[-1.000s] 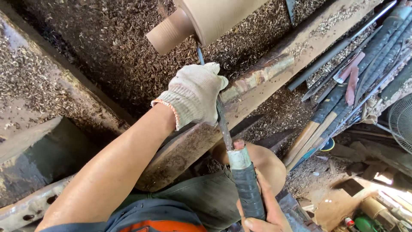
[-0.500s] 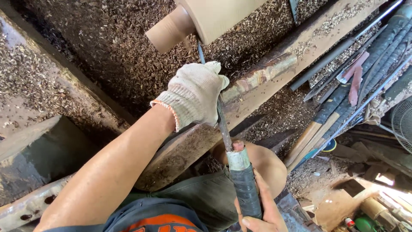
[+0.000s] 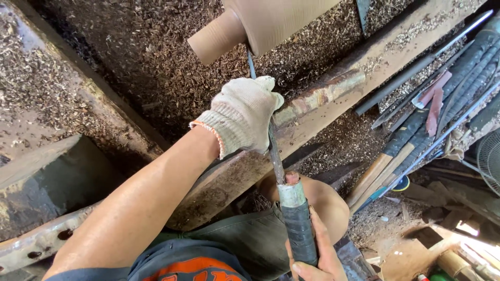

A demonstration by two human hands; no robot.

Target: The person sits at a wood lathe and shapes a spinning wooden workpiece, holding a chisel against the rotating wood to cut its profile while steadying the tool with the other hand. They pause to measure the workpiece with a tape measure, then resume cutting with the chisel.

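A long turning chisel (image 3: 275,156) with a black taped handle (image 3: 300,231) runs up to a round wooden workpiece (image 3: 260,23) mounted at the top. My left hand (image 3: 244,115), in a white knit glove, wraps the steel blade where it crosses a rusty tool rest (image 3: 317,96). Bare, my right hand (image 3: 317,255) grips the handle low near my knee. The blade tip meets the underside of the wood beside its narrower neck.
Wood shavings (image 3: 130,62) cover the lathe bed and ground. Several long-handled tools (image 3: 437,114) lie in a row at the right. A fan grille (image 3: 489,161) shows at the right edge. A metal rail with holes (image 3: 36,244) crosses bottom left.
Both hands keep their hold on the chisel; the view has barely shifted.
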